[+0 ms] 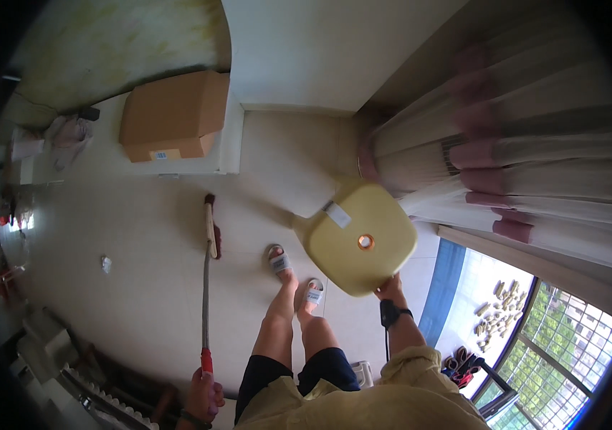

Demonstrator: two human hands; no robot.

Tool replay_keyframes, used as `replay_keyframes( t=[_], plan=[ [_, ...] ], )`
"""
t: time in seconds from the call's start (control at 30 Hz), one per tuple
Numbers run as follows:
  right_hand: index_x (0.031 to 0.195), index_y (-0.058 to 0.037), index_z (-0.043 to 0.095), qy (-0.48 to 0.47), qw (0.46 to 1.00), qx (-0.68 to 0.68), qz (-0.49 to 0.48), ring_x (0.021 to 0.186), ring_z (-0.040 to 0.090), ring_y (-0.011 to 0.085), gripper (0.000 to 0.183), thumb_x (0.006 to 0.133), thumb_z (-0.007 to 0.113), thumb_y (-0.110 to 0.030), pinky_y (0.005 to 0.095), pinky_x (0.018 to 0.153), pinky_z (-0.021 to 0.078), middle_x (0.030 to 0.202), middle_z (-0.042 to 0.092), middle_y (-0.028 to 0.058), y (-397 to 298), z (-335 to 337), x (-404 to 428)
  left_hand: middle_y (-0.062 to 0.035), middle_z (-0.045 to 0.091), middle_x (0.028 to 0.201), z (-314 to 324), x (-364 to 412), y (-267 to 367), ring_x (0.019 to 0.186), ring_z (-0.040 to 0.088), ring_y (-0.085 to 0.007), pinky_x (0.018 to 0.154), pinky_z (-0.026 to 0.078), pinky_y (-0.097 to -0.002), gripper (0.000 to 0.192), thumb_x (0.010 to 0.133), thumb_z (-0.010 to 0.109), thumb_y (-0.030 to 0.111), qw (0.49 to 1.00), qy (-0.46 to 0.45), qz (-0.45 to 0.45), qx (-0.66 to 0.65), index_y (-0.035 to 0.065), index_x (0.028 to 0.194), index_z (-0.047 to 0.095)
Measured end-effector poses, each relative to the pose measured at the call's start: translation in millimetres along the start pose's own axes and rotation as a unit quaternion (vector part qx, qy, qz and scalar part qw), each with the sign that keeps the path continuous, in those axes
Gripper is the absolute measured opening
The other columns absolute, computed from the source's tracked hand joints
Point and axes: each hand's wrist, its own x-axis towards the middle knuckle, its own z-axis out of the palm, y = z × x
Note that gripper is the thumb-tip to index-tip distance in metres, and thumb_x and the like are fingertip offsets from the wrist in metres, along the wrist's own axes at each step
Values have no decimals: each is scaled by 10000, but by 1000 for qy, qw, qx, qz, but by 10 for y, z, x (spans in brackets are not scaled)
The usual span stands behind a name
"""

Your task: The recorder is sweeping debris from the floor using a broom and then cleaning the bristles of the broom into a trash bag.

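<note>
My left hand point(206, 392) grips the red end of a broom's handle point(205, 312). The grey shaft runs away from me to the broom head point(211, 228), a pale bar with dark red bristles, which appears to be on the floor. My right hand point(391, 290), with a black device strapped at the wrist, holds the near edge of a yellow plastic stool point(338, 258). Its square seat faces up, with an orange-ringed centre and a pale label. Two of its legs point away to the upper left; the others are hidden under the seat.
A crumpled white scrap point(106, 264) lies on the tiled floor point(145, 301). A cardboard box point(174, 118) rests on a low white cabinet point(231, 145). Long curtains point(429, 156) hang at right, above a blue mat point(444, 285). Shoes point(462, 365) stand near the window point(558, 333).
</note>
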Motion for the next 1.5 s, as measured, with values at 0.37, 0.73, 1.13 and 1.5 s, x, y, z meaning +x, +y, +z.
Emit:
replay_keyframes(
  t=[0.37, 0.73, 1.13, 1.5],
  plan=[
    [1300, -125, 163, 134, 981, 100, 98, 1177, 288, 242, 685, 802, 300, -575, 415, 960, 227, 1277, 309, 89, 344, -528, -1030, -58, 433, 660, 154, -718, 187, 469, 386, -122, 409, 327, -247, 379, 846, 401, 201, 986, -39, 16, 160, 95, 1190, 285],
    [972, -90, 471, -6, 991, 49, 127, 954, 476, 219, 293, 827, 472, -345, 363, 818, 390, 991, 522, 78, 219, 1017, -1619, -26, 432, 604, 677, -663, 1441, 417, 380, -93, 349, 304, -211, 398, 795, 410, 104, 917, -264, 79, 287, 105, 1182, 318],
    [1064, -72, 467, -213, 964, 94, 132, 860, 510, 222, 454, 819, 426, -453, 376, 784, 408, 982, 534, 87, -34, 3947, -1238, -26, 440, 687, 1341, -273, 2560, 470, 398, -88, 412, 367, -220, 669, 771, 375, 14, 830, -391, 122, 378, 236, 1299, 30],
    [787, -28, 509, -147, 974, 121, 122, 657, 525, 225, 215, 817, 426, -224, 335, 616, 447, 702, 546, 84, -612, 4168, -577, -52, 495, 605, 2119, -167, 2805, 454, 494, -120, 429, 415, -243, 336, 756, 496, 121, 854, -346, 170, 348, -8, 1037, 364]
  ],
)
